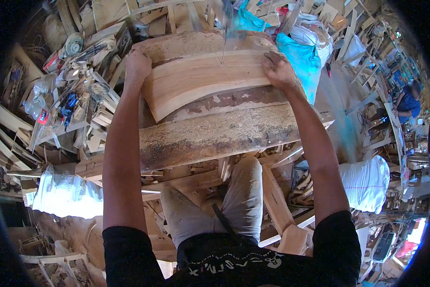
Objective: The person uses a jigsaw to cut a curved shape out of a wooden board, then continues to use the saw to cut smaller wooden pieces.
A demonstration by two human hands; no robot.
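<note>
Both hands pressed a curved wooden slab [200,79] onto a sawdusty workbench [215,136].
The left hand [137,64] gripped its nine o'clock end, the right hand [278,71] lay flat at three o'clock, with a blurred blade [227,36] at twelve o'clock. If the slab rocked, I judged, fingers could drift toward that blade.

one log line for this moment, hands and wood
left hand gripping left end of curved plank | right hand pressing right end | plank on sawdust-covered bench | blade at far edge
</note>
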